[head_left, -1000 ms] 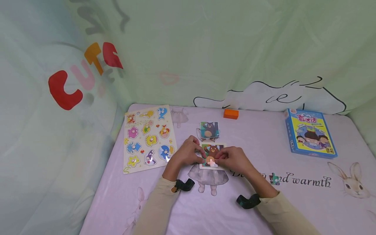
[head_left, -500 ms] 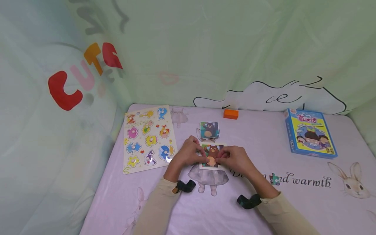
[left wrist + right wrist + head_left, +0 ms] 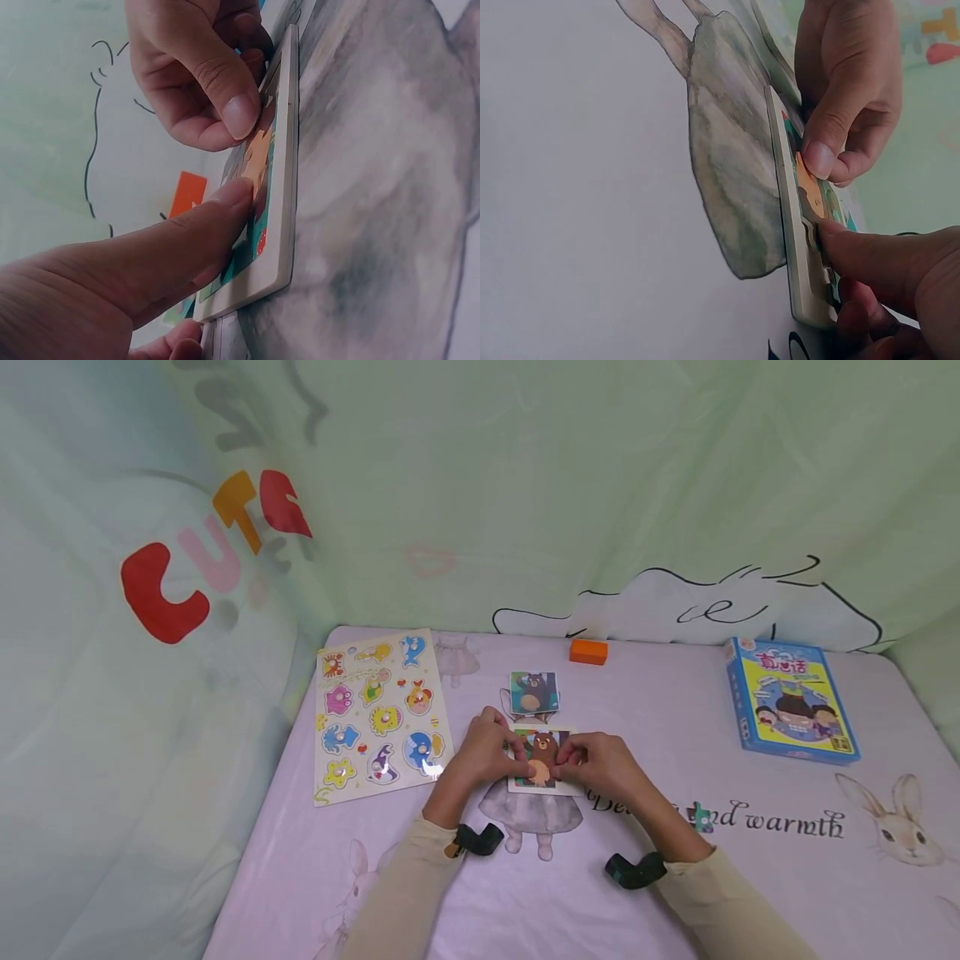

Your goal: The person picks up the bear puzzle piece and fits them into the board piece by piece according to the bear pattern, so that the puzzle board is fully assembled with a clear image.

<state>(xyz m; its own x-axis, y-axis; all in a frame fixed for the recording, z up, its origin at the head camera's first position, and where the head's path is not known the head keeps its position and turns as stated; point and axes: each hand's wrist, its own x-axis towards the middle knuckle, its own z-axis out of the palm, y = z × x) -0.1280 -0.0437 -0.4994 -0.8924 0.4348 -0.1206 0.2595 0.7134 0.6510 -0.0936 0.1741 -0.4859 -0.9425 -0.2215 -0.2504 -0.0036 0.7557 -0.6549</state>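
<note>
A small jigsaw puzzle (image 3: pixel 540 760) of a brown bear lies in a cream frame, directly in front of me. My left hand (image 3: pixel 491 752) reaches in from its left, curled fingers and thumb at an orange-bellied puzzle piece (image 3: pixel 808 184). From the other side my right hand (image 3: pixel 600 764) pinches at a brown piece's edge, its thumb (image 3: pixel 847 236) close to the left thumb. Fingers partly cover the pieces. Bare cream backing shows at the lower right in the right wrist view. A bear picture card (image 3: pixel 535 693) lies just behind the frame.
A loose puzzle piece (image 3: pixel 701 817) lies on the printed cloth (image 3: pixel 750 893) to the right. The sea-animal peg board (image 3: pixel 382 718) is at the left. An orange block (image 3: pixel 588 652) sits at the back, and a blue-yellow game box (image 3: pixel 795 702) at the right.
The left thumb has shifted slightly right over the puzzle. The pale gap across the bear's belly has closed and the orange belly looks whole. The right hand stays about where it was.
</note>
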